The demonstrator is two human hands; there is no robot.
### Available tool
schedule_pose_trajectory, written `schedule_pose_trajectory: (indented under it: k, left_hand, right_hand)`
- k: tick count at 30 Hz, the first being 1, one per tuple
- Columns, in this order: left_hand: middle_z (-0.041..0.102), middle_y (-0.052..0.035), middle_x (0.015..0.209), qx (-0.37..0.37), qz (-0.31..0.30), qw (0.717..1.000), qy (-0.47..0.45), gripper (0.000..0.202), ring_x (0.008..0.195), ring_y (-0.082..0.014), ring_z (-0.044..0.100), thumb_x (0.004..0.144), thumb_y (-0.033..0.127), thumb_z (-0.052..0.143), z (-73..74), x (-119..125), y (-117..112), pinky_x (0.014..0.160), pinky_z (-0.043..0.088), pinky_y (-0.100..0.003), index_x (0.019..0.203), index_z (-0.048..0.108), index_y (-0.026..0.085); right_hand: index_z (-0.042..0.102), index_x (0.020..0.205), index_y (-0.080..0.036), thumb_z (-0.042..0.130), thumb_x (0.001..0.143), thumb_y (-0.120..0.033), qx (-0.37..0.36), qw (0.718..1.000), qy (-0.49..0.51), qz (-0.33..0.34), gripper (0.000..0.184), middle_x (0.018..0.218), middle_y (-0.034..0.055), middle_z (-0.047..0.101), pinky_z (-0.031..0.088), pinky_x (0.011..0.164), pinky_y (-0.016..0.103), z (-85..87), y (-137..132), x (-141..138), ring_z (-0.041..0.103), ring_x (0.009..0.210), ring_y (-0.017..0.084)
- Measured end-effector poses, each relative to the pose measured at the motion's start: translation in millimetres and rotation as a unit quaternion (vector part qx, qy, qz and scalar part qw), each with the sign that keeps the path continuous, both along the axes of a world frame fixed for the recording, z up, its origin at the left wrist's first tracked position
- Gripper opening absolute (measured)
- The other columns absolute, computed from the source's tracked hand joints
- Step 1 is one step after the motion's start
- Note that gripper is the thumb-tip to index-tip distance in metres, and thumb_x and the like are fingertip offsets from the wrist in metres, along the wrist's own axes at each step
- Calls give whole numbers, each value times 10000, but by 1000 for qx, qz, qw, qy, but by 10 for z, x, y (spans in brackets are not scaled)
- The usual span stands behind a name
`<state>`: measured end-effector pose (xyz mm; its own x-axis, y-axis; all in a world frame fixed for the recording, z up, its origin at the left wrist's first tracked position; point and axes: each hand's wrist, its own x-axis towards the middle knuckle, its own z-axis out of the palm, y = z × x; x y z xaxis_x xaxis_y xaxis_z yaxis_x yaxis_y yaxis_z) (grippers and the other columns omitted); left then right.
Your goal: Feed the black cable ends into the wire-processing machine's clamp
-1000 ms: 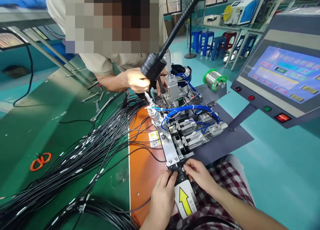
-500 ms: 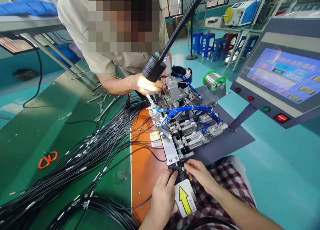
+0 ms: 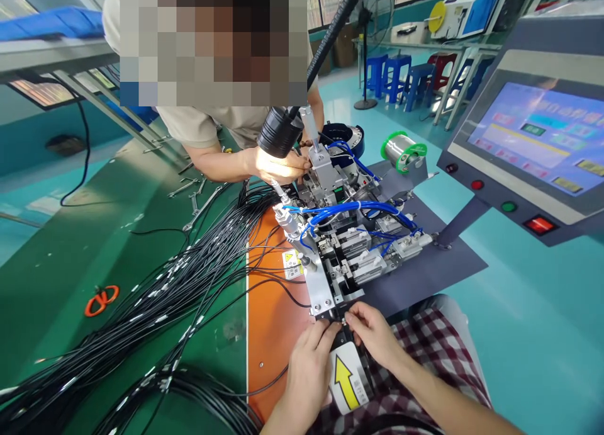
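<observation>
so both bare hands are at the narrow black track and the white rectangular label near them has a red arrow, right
No: in the head view, the arrow on the white rectangular label is yellow, not red. The bare left hand and right hand are at the narrow black track.

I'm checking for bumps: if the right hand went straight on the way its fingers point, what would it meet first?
The right hand would probably meet the black track beside its fingertips first, then perhaps the bolted silver plate; depth there is unclear.
</observation>
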<state>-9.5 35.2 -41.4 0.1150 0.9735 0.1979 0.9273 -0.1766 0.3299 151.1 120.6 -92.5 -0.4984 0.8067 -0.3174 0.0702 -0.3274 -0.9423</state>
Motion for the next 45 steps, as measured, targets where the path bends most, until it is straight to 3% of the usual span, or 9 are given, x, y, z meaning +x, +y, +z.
schedule_pose_trajectory:
  k: [5, 11, 18, 25, 30, 45]
  left_hand:
    - [689, -129, 1138, -16, 0, 1000, -2, 448, 973, -241, 677, 855, 33, 456, -51, -13, 0, 831, 615, -382, 1235, 658, 156]
    - [698, -111, 1145, -36, 17, 999, -9, 461, 964, -233, 689, 854, 44, 470, -68, -30, -13, 824, 620, -366, 1244, 662, 196]
    - [700, -112, 1134, 9, 36, 999, -2, 450, 956, -220, 697, 838, 51, 473, -114, -33, -19, 804, 617, -319, 1207, 682, 203]
    - [699, -108, 1092, 53, 42, 998, 13, 449, 892, -214, 680, 850, 49, 447, -107, 7, -19, 764, 606, -322, 1210, 675, 189]
    - [691, -111, 1089, 44, 39, 998, 15, 436, 896, -217, 665, 863, 54, 450, -121, 3, -42, 775, 598, -330, 1217, 669, 181]
    - [677, -109, 1098, 29, 35, 999, 3, 425, 913, -216, 641, 881, 59, 446, -86, 17, -60, 792, 584, -337, 1233, 656, 171]
  right_hand:
    - [510, 756, -194, 606, 915, -531, -68, 996, 49, 0, 385, 669, -41, 520, 359, 522, 263, -19, 26, -27, 495, 493, 102]
    - [515, 797, -200, 593, 931, -545, -46, 998, 40, 17, 379, 689, -35, 530, 379, 558, 270, -22, 40, -5, 515, 546, 115]
    - [506, 773, -203, 589, 926, -569, -52, 997, 64, 7, 406, 651, -45, 484, 356, 560, 269, -63, 14, -51, 456, 544, 110]
    - [513, 791, -212, 565, 942, -565, -12, 1000, 0, 1, 387, 636, -39, 492, 373, 582, 283, -32, 5, -44, 472, 561, 128]
    - [480, 742, -212, 624, 898, -577, -78, 995, 56, -13, 422, 632, -46, 472, 370, 563, 272, 6, -1, -88, 456, 549, 119]
    - [543, 788, -202, 610, 917, -546, -32, 999, 26, -13, 374, 684, -28, 516, 387, 591, 276, -11, -34, -57, 494, 587, 129]
